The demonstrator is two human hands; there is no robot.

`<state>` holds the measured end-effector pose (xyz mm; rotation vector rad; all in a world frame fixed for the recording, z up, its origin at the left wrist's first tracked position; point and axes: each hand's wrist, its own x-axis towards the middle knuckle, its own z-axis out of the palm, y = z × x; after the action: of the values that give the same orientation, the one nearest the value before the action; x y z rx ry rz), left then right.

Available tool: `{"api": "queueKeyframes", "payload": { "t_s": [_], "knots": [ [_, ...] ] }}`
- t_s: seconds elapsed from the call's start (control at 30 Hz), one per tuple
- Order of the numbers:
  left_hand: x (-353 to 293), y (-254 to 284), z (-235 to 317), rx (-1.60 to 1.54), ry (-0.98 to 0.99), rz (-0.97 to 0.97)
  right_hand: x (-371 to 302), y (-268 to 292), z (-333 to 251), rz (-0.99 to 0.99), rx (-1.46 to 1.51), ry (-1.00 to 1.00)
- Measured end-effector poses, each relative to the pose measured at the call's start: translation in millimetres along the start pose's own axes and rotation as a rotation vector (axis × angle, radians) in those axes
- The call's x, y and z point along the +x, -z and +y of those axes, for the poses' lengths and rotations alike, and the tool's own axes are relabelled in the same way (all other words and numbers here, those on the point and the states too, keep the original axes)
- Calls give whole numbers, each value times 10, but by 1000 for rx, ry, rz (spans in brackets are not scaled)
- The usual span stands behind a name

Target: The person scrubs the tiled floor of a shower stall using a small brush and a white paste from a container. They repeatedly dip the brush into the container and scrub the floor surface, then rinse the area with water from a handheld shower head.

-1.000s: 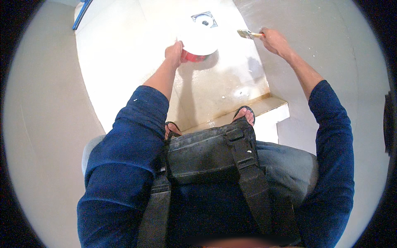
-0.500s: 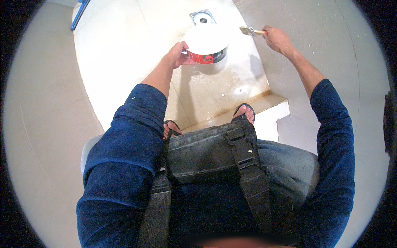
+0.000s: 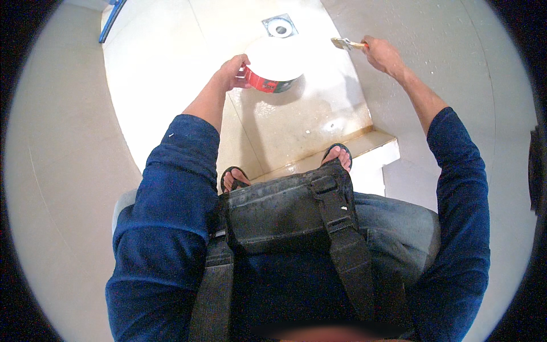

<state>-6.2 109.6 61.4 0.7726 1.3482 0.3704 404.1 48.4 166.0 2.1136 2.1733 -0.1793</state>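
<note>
A round bucket (image 3: pixel 266 84) with a red and dark label is held by my left hand (image 3: pixel 232 73), whose fingers close on its left side. Its top shows as a glaring white disc, so the contents cannot be made out. Off to the right, my right hand (image 3: pixel 382 55) is closed round the handle of a paintbrush (image 3: pixel 343 43). The bristles point left, beside the lower edge of the right wall. Whether they touch the wall is unclear.
Just beyond the bucket a round drain (image 3: pixel 281 28) sits in a square plate in the wet tiled floor. A blue bar (image 3: pixel 111 21) stands at the far left. Walls rise on both sides. My sandalled feet are by a low tiled ledge (image 3: pixel 373 143).
My left hand has moved a little to the left with the bucket, which now looks more tilted and shows more of the drain. The right hand and paintbrush have barely moved.
</note>
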Motion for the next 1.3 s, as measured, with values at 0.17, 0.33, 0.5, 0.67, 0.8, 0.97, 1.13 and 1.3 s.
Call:
{"api": "queueKeyframes", "payload": {
  "t_s": [0.17,0.33,0.5,0.67,0.8,0.97,1.13,1.3],
  "knots": [
    [87,56,-9,11,-4,32,-34,11,-40,-2,12,-19],
    [32,-67,37,-117,3,34,-30,64,-77,-33,-34,0],
    [37,-214,-30,-282,-9,-71,-43,-32,0,-15,12,-26],
    [101,-298,-23,-331,-123,-1,-163,335,-510,163,248,155],
    [-172,-600,243,-240,-98,-9,29,117,-982,244,0,517],
    [-59,-721,372,-154,-138,-148,395,-20,-1316,376,-176,596],
    [224,-445,471,-328,-213,-11,368,36,-1165,70,-151,361],
    [176,-561,421,-446,-282,-2,624,91,-1233,-194,497,-163]
  ]
}}
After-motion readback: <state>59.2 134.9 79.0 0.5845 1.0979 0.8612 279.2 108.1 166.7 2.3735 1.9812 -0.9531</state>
